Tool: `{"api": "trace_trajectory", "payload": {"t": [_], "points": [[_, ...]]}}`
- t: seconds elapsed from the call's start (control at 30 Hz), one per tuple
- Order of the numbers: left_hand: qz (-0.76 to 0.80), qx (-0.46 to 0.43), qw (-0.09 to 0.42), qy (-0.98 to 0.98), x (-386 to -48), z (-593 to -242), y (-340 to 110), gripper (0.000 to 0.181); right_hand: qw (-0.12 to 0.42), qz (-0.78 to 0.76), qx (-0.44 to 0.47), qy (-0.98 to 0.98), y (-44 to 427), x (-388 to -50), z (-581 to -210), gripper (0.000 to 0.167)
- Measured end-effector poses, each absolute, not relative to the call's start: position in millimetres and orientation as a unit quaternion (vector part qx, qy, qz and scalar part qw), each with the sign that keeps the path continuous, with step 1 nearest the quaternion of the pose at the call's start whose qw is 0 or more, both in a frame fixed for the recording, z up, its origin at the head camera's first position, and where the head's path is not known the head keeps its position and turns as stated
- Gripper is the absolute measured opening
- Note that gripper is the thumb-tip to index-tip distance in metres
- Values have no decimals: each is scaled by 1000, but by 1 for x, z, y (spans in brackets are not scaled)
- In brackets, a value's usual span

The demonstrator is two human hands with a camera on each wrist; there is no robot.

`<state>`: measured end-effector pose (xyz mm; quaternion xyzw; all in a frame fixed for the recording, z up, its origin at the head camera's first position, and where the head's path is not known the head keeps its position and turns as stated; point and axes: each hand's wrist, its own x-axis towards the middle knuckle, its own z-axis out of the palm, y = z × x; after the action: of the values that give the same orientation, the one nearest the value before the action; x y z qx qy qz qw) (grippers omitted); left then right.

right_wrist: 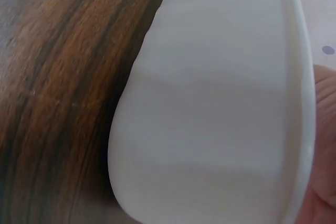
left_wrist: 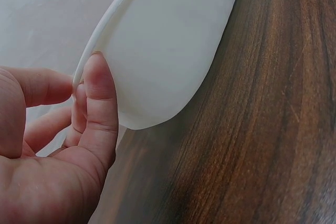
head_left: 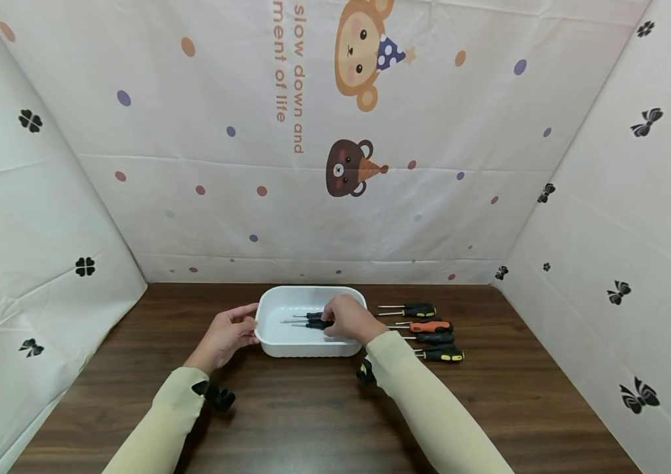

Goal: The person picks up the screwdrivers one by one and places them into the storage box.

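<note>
A likely trouble is that the black-handled screwdrivers (head_left: 316,324) could be rolling or crossing over one another inside the white plastic bin (head_left: 311,351), since they are lying loose and close together on its floor while the right hand (head_left: 351,320) is crowding over their handles. The bin could also be sliding or tipping on the table (head_left: 288,421) if the left hand (head_left: 225,337) were pulling unevenly. That hand is resting at the bin's left end, thumb and fingers pinching the rim. The right hand is bending over the bin's right half, back upward, its fingers curling around a black handle; the hand is hiding how firmly. Right of the bin, an orange-handled screwdriver (head_left: 432,326) is lying among darker ones, including a black-and-yellow screwdriver (head_left: 444,355).
</note>
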<state>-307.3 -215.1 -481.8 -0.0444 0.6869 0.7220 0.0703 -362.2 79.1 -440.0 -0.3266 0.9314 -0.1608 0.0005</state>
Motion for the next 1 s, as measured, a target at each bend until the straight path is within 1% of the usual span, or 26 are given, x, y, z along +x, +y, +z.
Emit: {"api": "trace_trajectory", "payload": {"t": [0.13,0.2,0.33,0.57,0.77,0.9,1.0], "points": [[721,-46,70,687,-308,-482,-215,55,8,-189,-340,921,85,-359,-438,14],[721,-46,71,688,-307,-482,-215,55,12,-199,-333,921,88,-359,-438,16],[721,-45,71,688,-307,-482,-215,55,7,-216,-313,925,96,-358,-437,15],[720,-40,71,689,-306,-482,-215,55,-17,-261,-293,920,116,-356,-437,17],[724,-38,71,685,-306,-484,-215,55,-42,-264,-283,921,134,-350,-435,12],[725,-40,70,684,-306,-484,-215,55,-61,-284,-285,913,145,-346,-433,13],[723,-38,71,686,-306,-482,-215,56,-62,-304,-279,909,153,-343,-431,13]]}}
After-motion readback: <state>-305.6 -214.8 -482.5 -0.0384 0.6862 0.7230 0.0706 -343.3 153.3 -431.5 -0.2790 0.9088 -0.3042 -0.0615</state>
